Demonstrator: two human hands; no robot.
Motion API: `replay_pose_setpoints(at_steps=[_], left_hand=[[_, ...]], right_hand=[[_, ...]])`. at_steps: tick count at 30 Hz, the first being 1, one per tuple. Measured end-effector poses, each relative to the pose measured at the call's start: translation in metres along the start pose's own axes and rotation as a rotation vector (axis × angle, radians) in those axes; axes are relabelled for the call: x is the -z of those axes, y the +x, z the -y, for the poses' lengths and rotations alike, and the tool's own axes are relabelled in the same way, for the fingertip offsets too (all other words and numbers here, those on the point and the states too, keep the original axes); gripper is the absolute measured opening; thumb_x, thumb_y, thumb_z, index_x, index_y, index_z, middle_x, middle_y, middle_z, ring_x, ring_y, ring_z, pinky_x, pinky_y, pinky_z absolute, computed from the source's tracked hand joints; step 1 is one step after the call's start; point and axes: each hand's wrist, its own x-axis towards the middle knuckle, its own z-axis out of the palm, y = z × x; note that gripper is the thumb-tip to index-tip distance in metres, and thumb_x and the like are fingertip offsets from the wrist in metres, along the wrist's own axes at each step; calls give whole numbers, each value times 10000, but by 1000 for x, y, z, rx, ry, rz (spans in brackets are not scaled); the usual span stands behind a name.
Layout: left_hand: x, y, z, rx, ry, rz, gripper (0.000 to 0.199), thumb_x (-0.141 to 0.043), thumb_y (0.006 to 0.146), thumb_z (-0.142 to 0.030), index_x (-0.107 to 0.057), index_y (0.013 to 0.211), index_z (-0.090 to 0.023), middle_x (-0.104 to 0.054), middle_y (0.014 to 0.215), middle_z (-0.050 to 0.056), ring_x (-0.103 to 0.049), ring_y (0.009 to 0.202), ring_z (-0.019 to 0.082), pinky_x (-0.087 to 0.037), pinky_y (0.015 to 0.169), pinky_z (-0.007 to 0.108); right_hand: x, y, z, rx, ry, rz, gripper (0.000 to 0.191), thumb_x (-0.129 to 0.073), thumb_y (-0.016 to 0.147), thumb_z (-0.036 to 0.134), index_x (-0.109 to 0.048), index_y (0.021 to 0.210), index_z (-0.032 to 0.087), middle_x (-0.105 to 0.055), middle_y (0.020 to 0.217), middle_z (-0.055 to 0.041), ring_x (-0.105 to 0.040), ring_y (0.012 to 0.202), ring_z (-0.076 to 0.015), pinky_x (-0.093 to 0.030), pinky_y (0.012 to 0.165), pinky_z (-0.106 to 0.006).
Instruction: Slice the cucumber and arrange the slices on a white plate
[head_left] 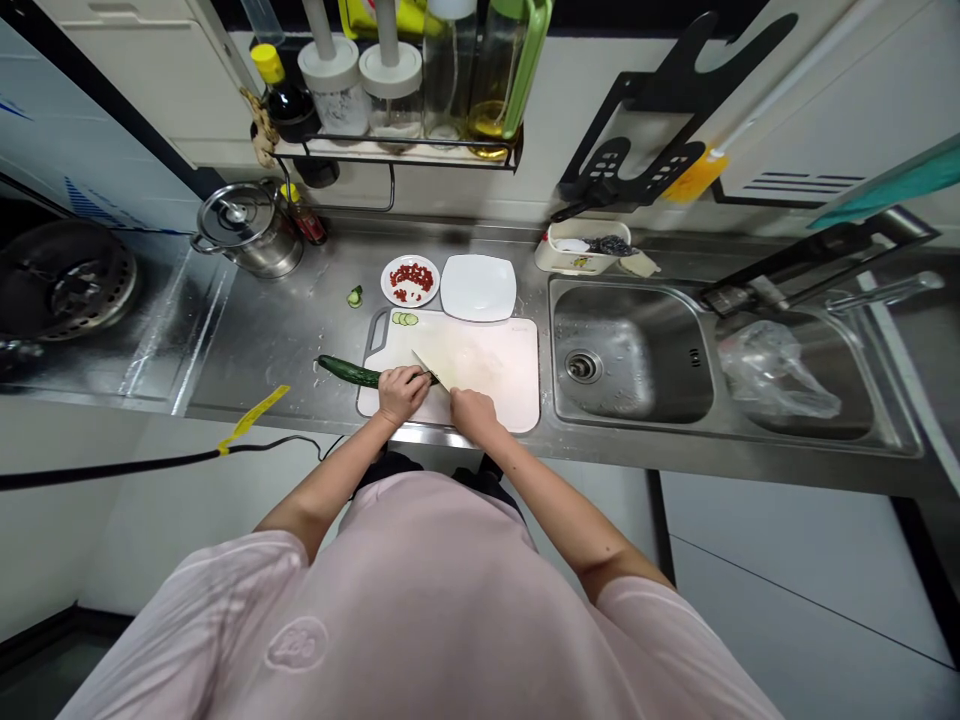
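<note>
A long green cucumber [349, 371] lies across the left edge of the white cutting board [502, 370]. My left hand [403, 393] is closed over its right end. In my right hand [472, 413] is the handle of a knife [428, 366], its blade pointing away and to the left, close to the cucumber's cut end. Whether the blade touches the cucumber I cannot tell. Several cucumber slices [405, 319] rest at the board's upper left corner. Behind the board stand a plate of small red pieces [411, 283] and a white square plate [478, 287].
A cucumber end piece [355, 296] lies on the steel counter [277, 350]. Right of the board is a double sink [634, 350] with a plastic bag [776, 370]. A lidded pot [251, 230] stands back left, below a rack of bottles and jars [397, 150].
</note>
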Motion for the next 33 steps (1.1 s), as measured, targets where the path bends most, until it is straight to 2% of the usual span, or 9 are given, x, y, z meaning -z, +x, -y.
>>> replay_pose_setpoints(at_steps=[6,14,19,26,33], left_hand=[[0,1,0,-1,-6,-13,222,-468,887,-361,-669,908,-269,-671,985,48,-567,886,191,-314,759,369],[2,3,-1,12,-16,-13,228,-465,889,-361,-668,883,-259,-666,965,53,-566,889,188,-324,769,364],[3,4,-1,23,-27,-20,221,-470,887,-360,-664,868,-258,-667,956,51,-561,878,190,-320,770,365],[7,7,-3,21,-29,-10,223,-471,888,-363,-660,856,-249,-666,948,50,-557,866,188,-322,771,358],[10,10,-3,40,-50,6,224,-475,887,-367,-664,872,-248,-664,951,52,-559,871,186,-327,766,349]], right_hand=[[-1,0,-1,6,7,-40,251,-328,920,157,-562,1013,154,-664,939,-118,-639,889,-223,-437,718,-290],[-8,-15,-8,-29,-4,0,234,-364,907,154,-555,1041,153,-660,959,-132,-636,910,-223,-438,737,-294],[-8,-4,-3,-11,15,-48,239,-351,900,146,-563,1010,153,-666,937,-123,-642,883,-221,-448,720,-294],[3,17,11,-2,29,-85,252,-357,889,111,-573,1009,157,-670,952,-112,-640,910,-200,-453,737,-267],[1,13,5,-2,22,-76,262,-333,903,137,-574,1003,159,-665,950,-114,-635,908,-200,-447,733,-273]])
